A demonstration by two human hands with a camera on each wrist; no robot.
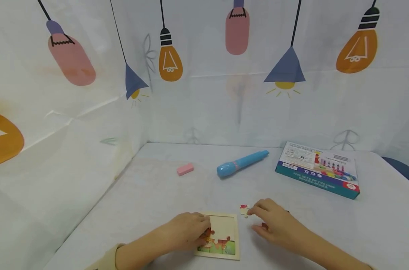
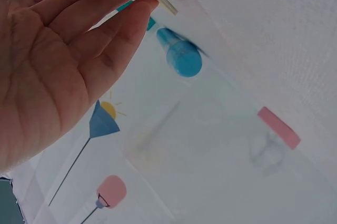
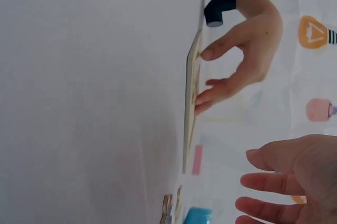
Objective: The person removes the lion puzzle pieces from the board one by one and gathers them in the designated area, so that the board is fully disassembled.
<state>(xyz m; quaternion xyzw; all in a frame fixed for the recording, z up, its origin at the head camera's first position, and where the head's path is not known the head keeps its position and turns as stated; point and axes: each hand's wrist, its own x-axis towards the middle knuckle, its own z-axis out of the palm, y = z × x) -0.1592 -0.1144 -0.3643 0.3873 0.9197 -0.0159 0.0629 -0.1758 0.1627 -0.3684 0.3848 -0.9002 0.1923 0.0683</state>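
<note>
A square wooden puzzle frame (image 1: 238, 240) lies on the table, with several joined jigsaw pieces (image 1: 224, 245) along its lower part. My left hand (image 1: 187, 231) rests over its left side, fingertips and thumb touching it and covering some pieces. In the right wrist view the left hand (image 3: 258, 50) shows the thumb and fingers spread apart on the frame (image 3: 190, 92). To the right, my right hand (image 1: 275, 223) hovers with loosely bent fingers, the index fingertip at the edge of a loose jigsaw piece (image 1: 243, 210). Another piece (image 1: 265, 225) is partly hidden beneath that hand.
Farther back lie a pink eraser (image 1: 185, 169), a blue microphone-shaped toy (image 1: 241, 164) and a boxed bead set (image 1: 317, 170) at the right. A white sheet printed with lamps (image 1: 204, 105) hangs behind the white table (image 1: 164, 187) and along its left side.
</note>
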